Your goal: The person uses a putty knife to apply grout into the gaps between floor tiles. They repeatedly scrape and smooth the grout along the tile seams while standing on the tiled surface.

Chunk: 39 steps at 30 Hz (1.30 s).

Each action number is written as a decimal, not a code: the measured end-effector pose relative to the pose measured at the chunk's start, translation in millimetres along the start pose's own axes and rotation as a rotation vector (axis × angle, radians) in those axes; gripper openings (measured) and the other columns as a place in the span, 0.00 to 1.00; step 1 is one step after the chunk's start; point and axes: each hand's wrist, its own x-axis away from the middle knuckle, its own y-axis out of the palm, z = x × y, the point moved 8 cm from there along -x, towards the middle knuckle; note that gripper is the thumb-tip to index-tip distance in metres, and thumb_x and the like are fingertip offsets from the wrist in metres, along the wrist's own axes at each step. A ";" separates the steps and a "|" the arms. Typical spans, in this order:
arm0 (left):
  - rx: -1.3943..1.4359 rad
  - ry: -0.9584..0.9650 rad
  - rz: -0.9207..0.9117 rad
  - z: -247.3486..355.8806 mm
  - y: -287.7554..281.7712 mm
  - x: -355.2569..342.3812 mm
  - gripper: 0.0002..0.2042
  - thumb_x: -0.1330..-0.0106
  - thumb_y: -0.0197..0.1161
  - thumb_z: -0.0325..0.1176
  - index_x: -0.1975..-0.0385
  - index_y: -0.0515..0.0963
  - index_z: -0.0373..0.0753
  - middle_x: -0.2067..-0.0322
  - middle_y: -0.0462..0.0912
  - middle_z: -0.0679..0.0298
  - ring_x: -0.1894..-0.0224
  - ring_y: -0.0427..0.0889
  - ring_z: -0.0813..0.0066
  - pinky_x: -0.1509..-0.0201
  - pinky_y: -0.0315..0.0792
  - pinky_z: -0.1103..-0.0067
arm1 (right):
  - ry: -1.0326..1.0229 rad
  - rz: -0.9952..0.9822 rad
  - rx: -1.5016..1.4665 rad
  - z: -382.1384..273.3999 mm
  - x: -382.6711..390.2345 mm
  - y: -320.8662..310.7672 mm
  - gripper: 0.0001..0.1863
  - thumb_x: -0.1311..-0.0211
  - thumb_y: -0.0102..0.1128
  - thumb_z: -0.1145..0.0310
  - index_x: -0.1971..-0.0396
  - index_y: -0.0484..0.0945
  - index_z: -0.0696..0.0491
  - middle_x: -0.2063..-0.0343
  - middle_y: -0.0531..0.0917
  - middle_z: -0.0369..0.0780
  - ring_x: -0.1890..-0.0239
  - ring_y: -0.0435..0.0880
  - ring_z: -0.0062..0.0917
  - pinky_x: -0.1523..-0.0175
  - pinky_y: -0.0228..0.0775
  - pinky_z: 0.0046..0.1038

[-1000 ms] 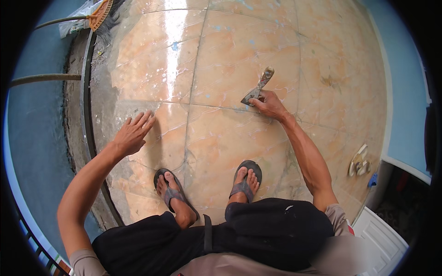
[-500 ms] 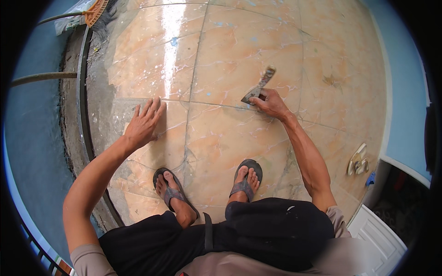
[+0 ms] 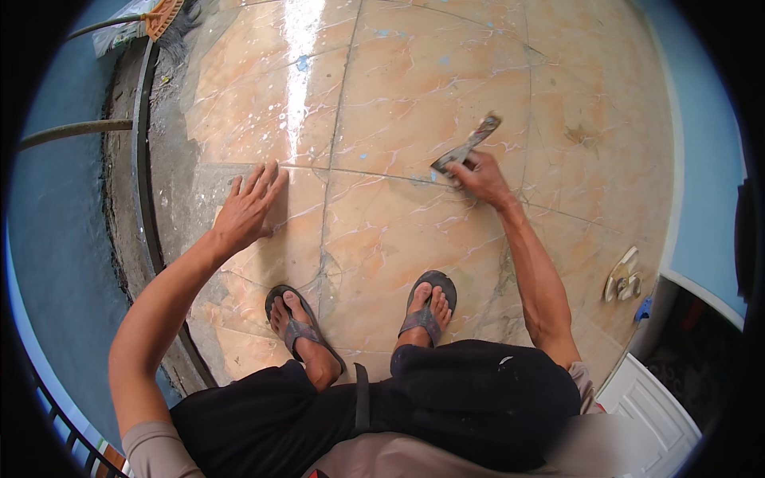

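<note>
I crouch over a beige marbled tile floor [image 3: 382, 231] spotted with white and light blue marks. My right hand [image 3: 479, 177] grips a metal scraper [image 3: 480, 131], its blade low at a blue fleck by a grout line and its handle angled up to the right; the blade is slightly blurred. My left hand [image 3: 249, 203] has its fingers spread and holds nothing. It rests on or just over the floor near a joint at the left, beside worn grey patches; contact is hard to make out.
My sandalled feet [image 3: 430, 307] are below. Left are a metal edge strip [image 3: 145, 183], curved bars [image 3: 76, 131], an orange broom [image 3: 163, 17] and a blue wall [image 3: 60, 207]. Right are another blue wall [image 3: 705, 191], cream objects [image 3: 620, 275], a small blue item [image 3: 643, 311] and a white panel [image 3: 649, 402].
My left hand has moved away from me, up the floor toward the joint. My right hand and the scraper have shifted a little to the right, the handle now leaning further right.
</note>
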 end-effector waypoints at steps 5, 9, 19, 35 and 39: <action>0.002 -0.012 -0.001 -3.2 3.3 -0.2 0.66 0.54 0.86 0.41 0.16 0.45 0.47 0.16 0.44 0.54 0.15 0.48 0.50 0.18 0.56 0.46 | -0.026 -0.017 0.013 -2.5 -4.1 5.1 0.12 0.31 0.66 0.67 0.58 0.88 0.61 0.76 0.85 0.36 0.74 0.80 0.17 0.65 0.75 0.27; 0.017 -0.005 0.004 -1.3 0.7 -2.4 0.67 0.55 0.87 0.42 0.15 0.44 0.48 0.16 0.45 0.55 0.15 0.48 0.50 0.18 0.56 0.46 | -0.012 0.012 0.009 3.7 -3.1 -2.1 0.12 0.31 0.66 0.66 0.60 0.88 0.61 0.76 0.85 0.36 0.74 0.80 0.17 0.65 0.74 0.27; 0.018 -0.001 0.015 -2.4 0.1 -1.7 0.68 0.56 0.87 0.41 0.15 0.44 0.49 0.16 0.45 0.56 0.15 0.49 0.52 0.19 0.57 0.46 | -0.134 -0.046 0.161 -14.1 -6.8 24.7 0.11 0.31 0.67 0.69 0.57 0.88 0.62 0.74 0.86 0.35 0.73 0.80 0.18 0.63 0.74 0.28; -0.020 -0.023 -0.005 -3.7 1.4 1.2 0.67 0.54 0.88 0.44 0.16 0.44 0.49 0.16 0.46 0.58 0.16 0.50 0.53 0.17 0.57 0.47 | -0.008 -0.051 0.095 -11.3 -0.6 5.7 0.12 0.31 0.66 0.68 0.57 0.88 0.61 0.75 0.86 0.39 0.72 0.82 0.21 0.63 0.75 0.30; -0.001 -0.011 0.012 -0.8 -1.8 -3.6 0.68 0.55 0.89 0.44 0.16 0.44 0.49 0.16 0.46 0.58 0.16 0.50 0.53 0.17 0.57 0.47 | -0.085 -0.089 0.155 -11.9 -8.6 22.8 0.11 0.32 0.67 0.68 0.58 0.87 0.62 0.75 0.86 0.40 0.72 0.81 0.21 0.62 0.75 0.30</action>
